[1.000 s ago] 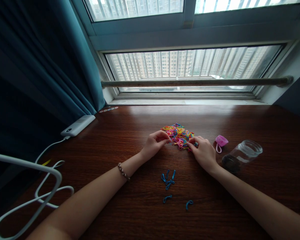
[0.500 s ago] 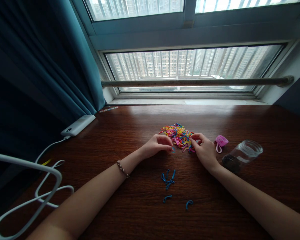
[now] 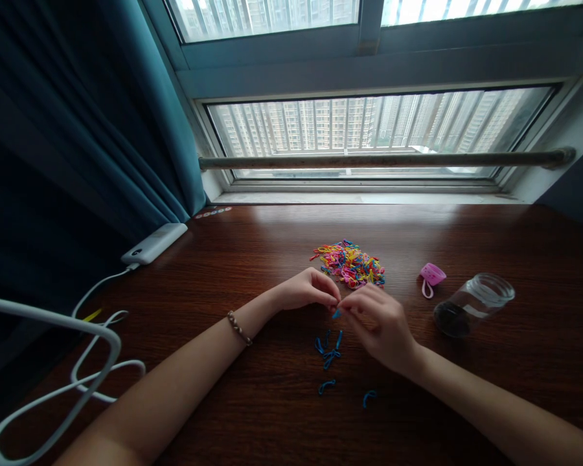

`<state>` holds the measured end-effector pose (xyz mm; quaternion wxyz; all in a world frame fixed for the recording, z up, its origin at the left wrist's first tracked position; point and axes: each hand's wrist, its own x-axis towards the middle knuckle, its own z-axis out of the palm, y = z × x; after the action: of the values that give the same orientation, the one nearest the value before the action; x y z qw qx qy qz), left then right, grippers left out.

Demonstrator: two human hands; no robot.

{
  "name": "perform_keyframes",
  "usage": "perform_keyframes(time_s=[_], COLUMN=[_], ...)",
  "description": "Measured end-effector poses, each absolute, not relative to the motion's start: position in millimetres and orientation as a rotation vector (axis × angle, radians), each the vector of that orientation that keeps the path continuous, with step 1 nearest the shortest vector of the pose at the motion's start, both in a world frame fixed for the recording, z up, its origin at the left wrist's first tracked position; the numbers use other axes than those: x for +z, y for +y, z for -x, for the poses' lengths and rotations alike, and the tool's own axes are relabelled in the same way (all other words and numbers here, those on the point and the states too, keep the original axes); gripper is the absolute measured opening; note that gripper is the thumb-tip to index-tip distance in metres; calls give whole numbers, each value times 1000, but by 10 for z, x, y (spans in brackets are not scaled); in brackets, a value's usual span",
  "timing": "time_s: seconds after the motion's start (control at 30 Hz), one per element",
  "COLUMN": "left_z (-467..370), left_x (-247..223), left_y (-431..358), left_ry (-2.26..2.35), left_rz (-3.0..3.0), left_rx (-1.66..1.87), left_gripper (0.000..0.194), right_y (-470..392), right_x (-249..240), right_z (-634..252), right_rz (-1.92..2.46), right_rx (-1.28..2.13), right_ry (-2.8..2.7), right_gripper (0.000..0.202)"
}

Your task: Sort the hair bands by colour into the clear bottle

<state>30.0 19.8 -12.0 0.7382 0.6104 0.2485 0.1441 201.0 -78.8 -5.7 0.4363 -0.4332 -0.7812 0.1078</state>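
1. Just below the meeting fingertips, a small blue band (image 3: 336, 314) pokes out, close under the left thumb and forefinger.
2. Beyond the grip, on its far side, a heap of coloured bands (image 3: 352, 264) lies on the table (image 3: 252, 414), near the knuckles of both hands.
3. On the near side of the grip sits a loose cluster of blue bands (image 3: 329, 355); a single curled band (image 3: 327, 386) lies nearer the person, and another curled band (image 3: 369, 397) lies farther to the right.
4. The left hand (image 3: 313, 289) is closed in a pinch, thumb against forefinger, on the small blue band.
5. The right hand (image 3: 383, 327) has its thumb and forefinger drawn together at the same spot; the tips are too small and crowded to tell whether they pinch the band as well.
6. The left forearm, with a beaded bracelet (image 3: 240, 329) at the wrist, slants in from the lower left, the hand low over the table and fingers curled.
7. The right forearm slants in from the lower right, its hand turned knuckles up and pointing left. Well to the right of the grip are a pink cap (image 3: 432, 274) and a glass jar (image 3: 490, 291) tipped on its side.
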Motion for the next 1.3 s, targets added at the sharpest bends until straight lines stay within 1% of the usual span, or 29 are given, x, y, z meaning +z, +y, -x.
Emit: perform_keyframes(time_s=[0.07, 0.13, 0.2, 0.3, 0.37, 0.47, 0.63, 0.7, 0.77, 0.83, 0.9, 0.97, 1.03, 1.13, 1.23, 1.3], left_z=[-302, -302, -299, -286, -270, -244, -218, -213, -206, -195, -180, -166, -161, -176, -193, -194], left_x=[-122, -118, -104, -70, -50, -34, 8, 25, 18, -25, -94, -170, -231, -276, -287, -294], left_y=[199, 200, 201, 208, 215, 217, 167, 164, 202, 282, 377, 451, 483, 469, 453, 462], left_ry=[528, 510, 500, 464, 422, 372, 350, 361, 423, 602, 866, 1061, 1111, 998, 922, 956], left_rz=[-1334, -1342, -1364, -1380, -1374, -1361, -1361, -1381, -1451, -1601, -1808, -2056, -2313, -2614, -2750, -2760], left_rx=[312, 312, 312, 280, 223, 93, -61, -93, -35, 218, 570, 788, 843, 812, 764, 764], left_gripper=[18, 18, 18, 19, 19, 21, 25, 30, 30, 28, 26, 23, 18, 15, 16, 14], right_y=[-892, -897, -808, -607, -509, -467, -507, -509, -503, -495, -490, -499, -530, -621, -717, -746], right_x=[-32, -37, -59, -102, -135, -187, -234, -229, -217, -206, -200, -193, -179, -144, -119, -117], right_z=[-1925, -1925, -2004, -2177, -2263, -2305, -2274, -2273, -2280, -2288, -2287, -2270, -2233, -2149, -2074, -2050], right_rz=[875, 870, 1091, 1577, 1807, 1972, 2010, 2001, 1986, 1944, 1849, 1705, 1533, 1229, 974, 930], right_rx=[299, 282, 197, 29, -3, -41, -108, -100, -86, -65, -21, 44, 114, 245, 407, 465], right_ry=[-2166, -2204, -2046, -1704, -1630, -1680, -1759, -1761, -1750, -1728, -1712, -1707, -1719, -1826, -2022, -2074], right_gripper=[12, 13, 14, 17, 17, 21, 16, 15, 16, 16, 15, 14, 13, 12, 12, 13])
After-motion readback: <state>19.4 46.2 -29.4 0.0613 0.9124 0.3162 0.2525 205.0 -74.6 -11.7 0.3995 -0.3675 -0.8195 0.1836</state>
